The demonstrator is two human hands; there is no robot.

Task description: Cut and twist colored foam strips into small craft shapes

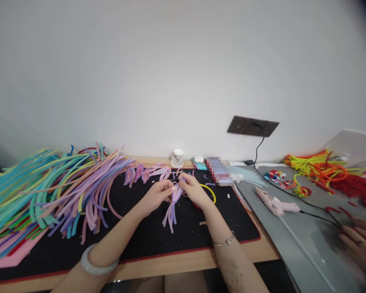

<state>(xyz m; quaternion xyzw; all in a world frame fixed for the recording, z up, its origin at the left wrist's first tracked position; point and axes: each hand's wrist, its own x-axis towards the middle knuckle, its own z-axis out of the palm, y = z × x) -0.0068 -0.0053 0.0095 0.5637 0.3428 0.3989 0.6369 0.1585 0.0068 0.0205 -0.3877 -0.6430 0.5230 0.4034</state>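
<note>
Left hand (157,196), right hand (192,190): fingers pinched shut on top of purple pipe cleaner bundle (172,206), tails hanging over black mat (146,240). Yellow ring (212,192) just right. Loose pipe cleaner heap (57,187) left; glue gun (274,204), co-worker's hand (361,240) right; cup (177,158) beyond

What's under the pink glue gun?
The pink glue gun lies on a grey mat, its black cord trailing beside it. Whatever is beneath that mat stays covered.

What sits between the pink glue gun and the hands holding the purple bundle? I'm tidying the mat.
In the head view, a yellow ring on the black mat lies between.
</note>
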